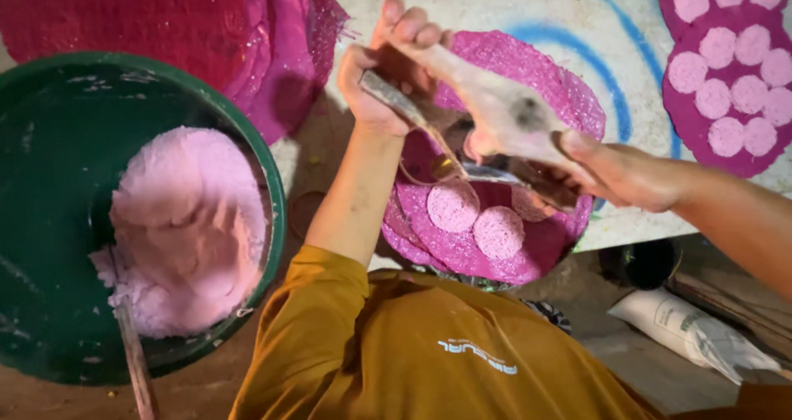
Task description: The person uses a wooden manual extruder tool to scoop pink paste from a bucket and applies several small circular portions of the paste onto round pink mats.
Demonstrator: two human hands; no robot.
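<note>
We see a pale, dusty work surface [495,7] with blue painted curves [606,77] across it, lit warm and dim, with dark red and magenta cloth [206,24] heaped at its top left corner. Below the surface edge we get a brown dirt floor [635,362], shadowed, with a white sack [693,329] lying on it at lower right and a dark round shape [648,263] just beside the edge.
</note>
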